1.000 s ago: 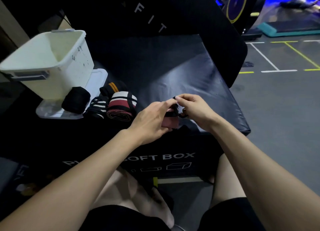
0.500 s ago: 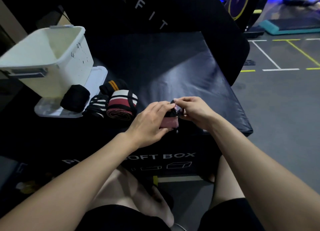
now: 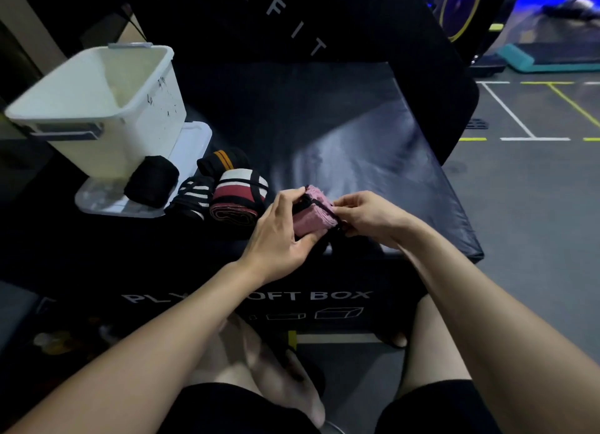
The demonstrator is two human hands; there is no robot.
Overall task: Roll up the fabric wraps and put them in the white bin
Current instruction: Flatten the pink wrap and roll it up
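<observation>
pink wrap [image 3: 312,213] in 2 hands (4 rolled wraps [image 3: 237,197] beside)

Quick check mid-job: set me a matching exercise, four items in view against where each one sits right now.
Items:
1. pink wrap
2. plain black roll
3. white bin
4. red-and-white striped roll

Places:
A. stands on the clear lid
B. held between left hand and right hand
C. lies on the black box top, just left of the hands
D. rests against the bin's front, on the lid

Pairs: 1-B, 2-D, 3-A, 4-C
</observation>
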